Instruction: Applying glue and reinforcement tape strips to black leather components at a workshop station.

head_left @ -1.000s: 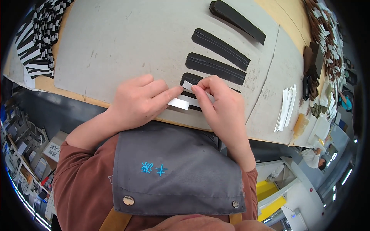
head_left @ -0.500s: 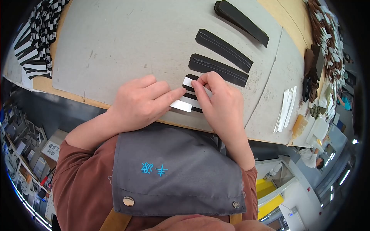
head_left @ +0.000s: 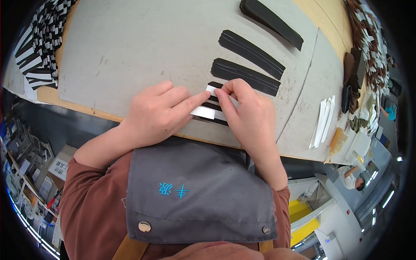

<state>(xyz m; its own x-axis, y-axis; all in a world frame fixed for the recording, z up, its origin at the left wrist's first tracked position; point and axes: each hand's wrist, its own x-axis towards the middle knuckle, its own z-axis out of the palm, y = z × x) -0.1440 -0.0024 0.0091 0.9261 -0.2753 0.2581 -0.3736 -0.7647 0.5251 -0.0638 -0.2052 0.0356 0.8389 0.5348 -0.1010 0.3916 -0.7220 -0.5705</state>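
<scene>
Right hand (head_left: 249, 105) pinches upper strip (head_left: 211, 89). Left hand (head_left: 158, 112) at strip's nine o'clock; finger closure hidden, cannot tell. Uneven pressure could skew strip.

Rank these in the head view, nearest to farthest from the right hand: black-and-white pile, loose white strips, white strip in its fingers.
1. White strip, in the right hand.
2. Loose white strips, to the hand's right.
3. Black-and-white pile, far left.
</scene>
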